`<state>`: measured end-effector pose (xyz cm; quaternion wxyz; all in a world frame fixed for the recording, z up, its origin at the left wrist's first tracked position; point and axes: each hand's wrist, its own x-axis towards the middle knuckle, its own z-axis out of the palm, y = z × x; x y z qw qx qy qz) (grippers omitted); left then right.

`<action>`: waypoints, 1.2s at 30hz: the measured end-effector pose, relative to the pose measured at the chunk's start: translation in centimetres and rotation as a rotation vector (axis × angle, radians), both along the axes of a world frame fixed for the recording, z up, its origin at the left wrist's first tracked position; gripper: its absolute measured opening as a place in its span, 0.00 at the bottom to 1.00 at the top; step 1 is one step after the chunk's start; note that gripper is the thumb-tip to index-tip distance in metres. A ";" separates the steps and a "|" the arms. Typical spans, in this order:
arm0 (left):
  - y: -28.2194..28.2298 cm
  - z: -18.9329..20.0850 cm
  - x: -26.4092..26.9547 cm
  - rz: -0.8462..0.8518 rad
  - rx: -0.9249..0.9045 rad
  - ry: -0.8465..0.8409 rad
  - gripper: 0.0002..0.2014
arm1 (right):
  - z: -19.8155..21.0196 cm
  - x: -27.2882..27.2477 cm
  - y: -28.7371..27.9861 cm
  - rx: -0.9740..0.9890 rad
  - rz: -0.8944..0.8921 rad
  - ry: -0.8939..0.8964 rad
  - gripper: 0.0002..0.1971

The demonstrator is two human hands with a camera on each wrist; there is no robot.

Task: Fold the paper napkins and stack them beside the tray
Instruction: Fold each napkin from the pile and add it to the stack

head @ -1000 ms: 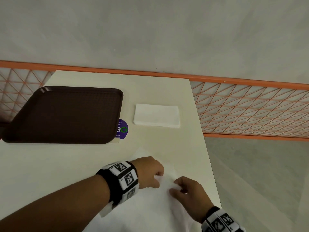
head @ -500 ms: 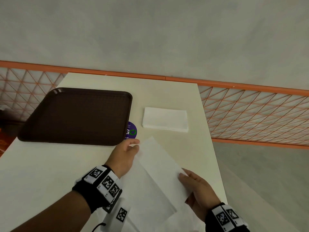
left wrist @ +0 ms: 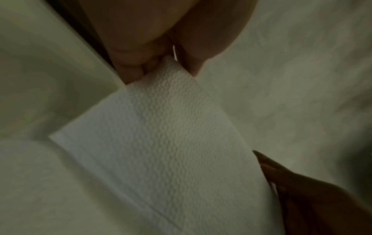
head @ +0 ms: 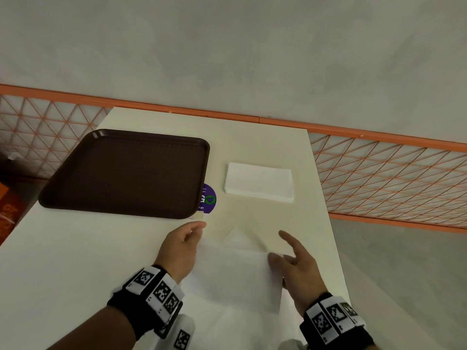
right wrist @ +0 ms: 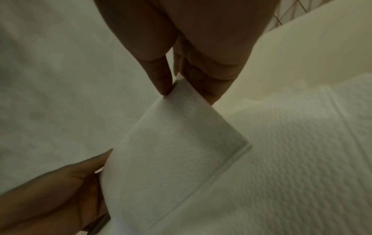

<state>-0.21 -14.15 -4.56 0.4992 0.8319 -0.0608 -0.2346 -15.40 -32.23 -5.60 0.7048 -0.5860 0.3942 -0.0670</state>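
The person is wearing a black band (head: 141, 303) around the left wrist, and it is carrying white square tags printed with black-and-white block codes, set side by side. A matching black band (head: 336, 322) with the same coded tags is circling the right wrist. Both forearms are showing bare, with no sleeves. One more coded tag (head: 182, 339) is hanging below the left band

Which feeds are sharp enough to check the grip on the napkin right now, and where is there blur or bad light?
Head view: evenly lit, but the napkin is motion-smeared, pale against the table. Left wrist view: dim, embossing sharp, left hand pinching a corner. Right wrist view: dim, softer; right hand pinches another corner.
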 end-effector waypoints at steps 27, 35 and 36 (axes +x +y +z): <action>2.3 0.8 2.0 -0.408 0.072 -0.180 0.04 | 2.1 0.8 -2.2 -0.552 0.262 0.085 0.05; 1.9 0.1 1.3 -0.242 -0.071 -0.041 0.07 | 1.4 0.9 -1.9 -0.394 0.168 0.005 0.03; 1.7 -0.4 1.3 -0.196 -0.058 -0.040 0.08 | 1.0 1.1 -1.8 -0.394 0.131 0.024 0.04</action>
